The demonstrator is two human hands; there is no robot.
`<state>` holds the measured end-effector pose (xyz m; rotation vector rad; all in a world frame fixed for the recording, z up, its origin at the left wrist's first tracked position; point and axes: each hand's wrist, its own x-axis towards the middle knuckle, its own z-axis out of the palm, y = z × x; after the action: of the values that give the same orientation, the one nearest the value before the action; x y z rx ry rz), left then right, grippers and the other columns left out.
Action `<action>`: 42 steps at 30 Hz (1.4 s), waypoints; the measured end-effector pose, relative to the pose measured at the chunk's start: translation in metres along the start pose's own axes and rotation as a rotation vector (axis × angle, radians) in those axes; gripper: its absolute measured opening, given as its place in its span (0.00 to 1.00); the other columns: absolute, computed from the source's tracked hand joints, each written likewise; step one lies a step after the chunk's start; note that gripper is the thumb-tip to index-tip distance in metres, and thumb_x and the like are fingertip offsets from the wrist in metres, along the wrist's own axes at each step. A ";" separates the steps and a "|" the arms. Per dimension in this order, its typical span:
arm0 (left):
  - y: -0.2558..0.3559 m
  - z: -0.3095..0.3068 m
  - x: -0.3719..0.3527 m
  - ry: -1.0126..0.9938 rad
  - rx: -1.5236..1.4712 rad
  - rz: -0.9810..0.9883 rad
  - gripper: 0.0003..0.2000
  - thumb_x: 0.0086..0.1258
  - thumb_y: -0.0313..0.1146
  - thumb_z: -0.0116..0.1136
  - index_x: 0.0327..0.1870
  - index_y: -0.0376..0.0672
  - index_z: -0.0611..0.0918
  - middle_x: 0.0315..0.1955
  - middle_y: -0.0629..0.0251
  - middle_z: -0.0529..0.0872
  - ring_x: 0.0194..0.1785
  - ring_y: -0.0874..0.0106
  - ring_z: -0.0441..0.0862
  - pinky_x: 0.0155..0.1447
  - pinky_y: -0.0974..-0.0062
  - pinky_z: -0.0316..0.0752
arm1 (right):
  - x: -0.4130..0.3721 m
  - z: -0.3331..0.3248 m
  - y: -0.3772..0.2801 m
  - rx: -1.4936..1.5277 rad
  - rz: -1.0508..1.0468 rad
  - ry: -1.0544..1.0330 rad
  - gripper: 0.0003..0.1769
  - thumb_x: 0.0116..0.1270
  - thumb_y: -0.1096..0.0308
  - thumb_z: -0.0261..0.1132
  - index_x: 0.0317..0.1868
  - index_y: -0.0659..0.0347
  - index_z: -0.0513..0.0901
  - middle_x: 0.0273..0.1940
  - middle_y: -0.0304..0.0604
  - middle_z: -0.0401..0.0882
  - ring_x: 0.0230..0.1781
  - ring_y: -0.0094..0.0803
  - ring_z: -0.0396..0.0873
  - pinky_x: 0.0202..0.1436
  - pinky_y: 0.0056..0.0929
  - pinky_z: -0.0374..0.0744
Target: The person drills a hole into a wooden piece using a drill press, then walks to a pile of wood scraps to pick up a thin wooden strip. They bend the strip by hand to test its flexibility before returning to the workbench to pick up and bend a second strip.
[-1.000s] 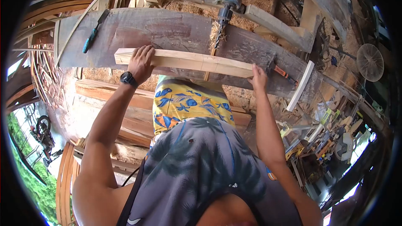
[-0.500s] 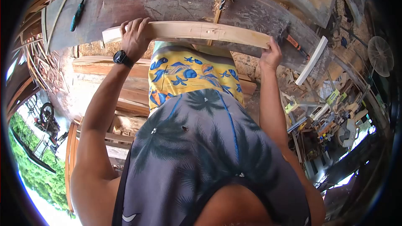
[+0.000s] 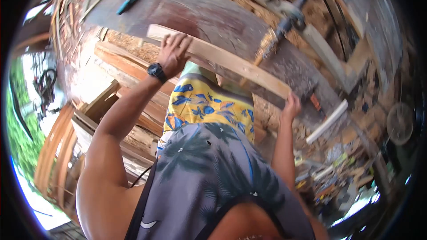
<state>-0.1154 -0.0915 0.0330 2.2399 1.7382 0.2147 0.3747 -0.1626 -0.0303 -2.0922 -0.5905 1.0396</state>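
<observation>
A long pale wooden piece (image 3: 235, 64) runs slantwise across the head view, its left end higher than its right. My left hand (image 3: 175, 54), with a black watch on the wrist, is closed over the piece near its left end. At the other end my right hand (image 3: 291, 106) grips the tip, thumb and fingers around it. Under and beyond the wood lies a dark, worn workbench board (image 3: 209, 9). Beyond the wood's right half is a drill with a long bit (image 3: 278, 35), wood shavings clinging around it.
A chisel-like tool with a teal handle (image 3: 129, 3) lies on the board's far left. Toward the right are an orange-handled tool (image 3: 316, 102) and a white strip (image 3: 327, 122). A round fan (image 3: 399, 123) stands farther right. Stacked planks (image 3: 133, 69) lie below the board at left.
The view has turned, so the board and wood now slope down to the right. The wooden piece shows a plain face where marks and small holes showed before. Both hands still hold it.
</observation>
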 end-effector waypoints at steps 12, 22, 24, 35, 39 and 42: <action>-0.023 -0.063 -0.245 -0.137 -0.186 -0.727 0.20 0.61 0.31 0.62 0.54 0.36 0.78 0.56 0.48 0.77 0.57 0.50 0.77 0.62 0.56 0.73 | 0.005 0.086 -0.116 -0.423 -0.515 -0.297 0.09 0.68 0.71 0.68 0.45 0.67 0.86 0.37 0.36 0.82 0.33 0.22 0.74 0.36 0.23 0.75; -0.077 -0.004 -0.489 -0.467 -0.509 -1.106 0.22 0.63 0.45 0.61 0.50 0.34 0.84 0.47 0.38 0.86 0.55 0.47 0.83 0.60 0.55 0.78 | -0.120 0.348 -0.264 -0.097 -0.686 -0.646 0.08 0.71 0.70 0.67 0.45 0.66 0.85 0.36 0.37 0.84 0.33 0.20 0.79 0.37 0.18 0.76; -0.105 0.009 -0.521 -0.502 -0.593 -1.123 0.25 0.63 0.49 0.62 0.52 0.36 0.84 0.47 0.42 0.87 0.54 0.50 0.84 0.61 0.58 0.78 | -0.167 0.392 -0.260 -0.141 -0.769 -0.703 0.08 0.70 0.71 0.67 0.46 0.66 0.84 0.34 0.38 0.84 0.32 0.21 0.80 0.37 0.20 0.77; -0.226 -0.056 -0.605 0.328 -0.777 -1.575 0.21 0.65 0.40 0.68 0.51 0.32 0.83 0.44 0.48 0.89 0.49 0.60 0.88 0.54 0.66 0.81 | -0.377 0.543 -0.259 -0.560 -1.084 -0.986 0.08 0.65 0.72 0.68 0.43 0.66 0.86 0.28 0.38 0.84 0.27 0.18 0.78 0.31 0.22 0.75; -0.231 -0.032 -0.608 0.247 -0.845 -1.598 0.22 0.65 0.43 0.68 0.52 0.31 0.84 0.43 0.48 0.90 0.49 0.60 0.88 0.55 0.66 0.81 | -0.392 0.586 -0.286 -0.547 -1.131 -0.982 0.10 0.65 0.71 0.69 0.45 0.66 0.86 0.29 0.38 0.85 0.27 0.20 0.79 0.33 0.22 0.77; -0.234 -0.012 -0.601 0.273 -0.914 -1.592 0.23 0.65 0.45 0.67 0.51 0.33 0.84 0.44 0.48 0.90 0.50 0.59 0.88 0.56 0.65 0.80 | -0.401 0.624 -0.296 -0.547 -1.164 -0.972 0.11 0.65 0.71 0.69 0.46 0.66 0.86 0.30 0.39 0.85 0.28 0.20 0.80 0.34 0.22 0.78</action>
<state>-0.4893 -0.6166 0.0068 -0.0389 2.2645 0.6977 -0.3882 0.0088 0.1307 -1.0126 -2.3864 1.1121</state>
